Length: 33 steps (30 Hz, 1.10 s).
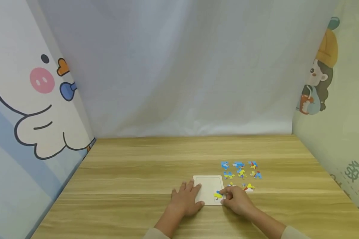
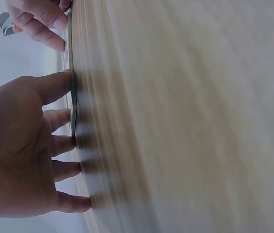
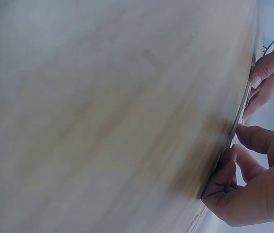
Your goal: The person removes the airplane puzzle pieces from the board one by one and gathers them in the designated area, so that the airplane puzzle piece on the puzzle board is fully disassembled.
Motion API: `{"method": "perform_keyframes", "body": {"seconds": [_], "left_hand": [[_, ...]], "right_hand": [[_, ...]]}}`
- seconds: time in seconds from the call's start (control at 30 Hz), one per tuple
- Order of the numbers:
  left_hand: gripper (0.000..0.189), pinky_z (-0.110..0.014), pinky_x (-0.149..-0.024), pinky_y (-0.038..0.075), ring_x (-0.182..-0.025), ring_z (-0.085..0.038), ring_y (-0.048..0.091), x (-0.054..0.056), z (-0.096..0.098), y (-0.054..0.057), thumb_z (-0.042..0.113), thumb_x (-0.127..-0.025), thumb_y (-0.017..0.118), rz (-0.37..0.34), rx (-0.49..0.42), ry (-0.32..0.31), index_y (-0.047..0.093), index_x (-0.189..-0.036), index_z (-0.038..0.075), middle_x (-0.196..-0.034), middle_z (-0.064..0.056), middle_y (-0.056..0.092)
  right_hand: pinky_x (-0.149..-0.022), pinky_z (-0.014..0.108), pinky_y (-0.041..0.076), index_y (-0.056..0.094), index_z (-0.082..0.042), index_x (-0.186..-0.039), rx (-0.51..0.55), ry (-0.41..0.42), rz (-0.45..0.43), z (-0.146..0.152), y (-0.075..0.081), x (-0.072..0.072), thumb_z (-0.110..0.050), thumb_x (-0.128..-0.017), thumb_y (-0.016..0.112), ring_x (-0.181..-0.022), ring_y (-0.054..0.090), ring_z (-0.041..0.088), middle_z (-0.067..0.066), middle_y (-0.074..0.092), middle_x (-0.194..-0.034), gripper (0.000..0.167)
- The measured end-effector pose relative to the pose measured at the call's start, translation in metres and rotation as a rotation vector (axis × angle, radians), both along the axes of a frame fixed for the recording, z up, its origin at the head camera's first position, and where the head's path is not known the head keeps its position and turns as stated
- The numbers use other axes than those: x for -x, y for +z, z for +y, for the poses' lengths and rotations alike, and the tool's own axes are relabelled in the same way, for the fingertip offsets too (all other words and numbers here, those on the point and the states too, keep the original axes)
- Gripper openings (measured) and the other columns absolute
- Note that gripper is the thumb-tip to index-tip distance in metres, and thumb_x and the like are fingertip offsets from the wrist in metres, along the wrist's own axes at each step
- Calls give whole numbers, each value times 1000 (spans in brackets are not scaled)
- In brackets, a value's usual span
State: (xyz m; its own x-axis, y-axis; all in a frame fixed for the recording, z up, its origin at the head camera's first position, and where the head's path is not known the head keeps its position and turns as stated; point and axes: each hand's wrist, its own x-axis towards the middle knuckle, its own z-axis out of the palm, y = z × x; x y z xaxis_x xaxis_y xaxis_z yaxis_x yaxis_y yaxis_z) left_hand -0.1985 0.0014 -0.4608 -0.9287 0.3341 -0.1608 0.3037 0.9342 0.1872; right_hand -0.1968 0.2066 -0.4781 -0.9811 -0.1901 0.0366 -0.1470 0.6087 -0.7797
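Note:
A square, pale wooden puzzle tray (image 1: 205,187) lies flat on the table. My left hand (image 1: 185,198) rests along its left side, fingers spread, with the thumb at the near edge; the left wrist view shows that hand (image 2: 30,145) with straight fingertips down at the tray and tabletop. In the tray's near right corner lies a yellow, blue and white jigsaw piece (image 1: 217,196). My right hand (image 1: 237,199) pinches this piece at its right side between thumb and index finger. In the right wrist view the right hand's (image 3: 253,179) other fingers are curled under; the piece is hidden there.
Several loose jigsaw pieces (image 1: 241,173) in blue, yellow and red lie in rough rows right of the tray, the nearest ones partly behind my right hand. A grey curtain (image 1: 179,83) hangs at the table's far edge, and printed panels (image 1: 326,99) flank both sides.

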Motion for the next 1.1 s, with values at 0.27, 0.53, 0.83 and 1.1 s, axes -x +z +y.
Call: {"method": "perform_keyframes", "body": {"seconds": [0.27, 0.53, 0.83, 1.1], "left_hand": [[61, -62, -94, 31, -130, -35, 31, -2, 1, -1, 50, -88, 54, 23, 9, 2, 42, -140, 21, -146, -8, 34], [59, -62, -93, 31, -130, -35, 32, -1, 1, -4, 49, -87, 56, 30, -13, 6, 45, -138, 21, -145, -8, 35], [60, -63, -93, 31, -129, -36, 32, 2, 1, -2, 48, -87, 56, 55, -17, 2, 44, -139, 20, -145, -8, 35], [61, -63, -93, 31, -130, -36, 31, 2, 1, -3, 50, -87, 55, 38, 0, 2, 43, -139, 21, -145, -8, 34]], "right_hand": [[-52, 26, 38, 66, -4, -91, -23, -32, -18, -1, 0, 0, 3, -69, 74, -60, 45, 15, 1, 48, -66, 24], [-52, 28, 39, 62, -5, -87, 11, -60, -42, -3, 1, 1, 6, -67, 74, -58, 46, 15, 1, 49, -64, 26], [-59, 27, 43, 58, -7, -75, 61, -104, 7, -6, 6, 6, 11, -65, 64, -66, 50, 14, -1, 53, -69, 22], [-57, 23, 44, 58, 3, -87, 269, 33, -127, 8, 9, 11, 7, -72, 62, -69, 50, 17, 4, 54, -74, 17]]}}
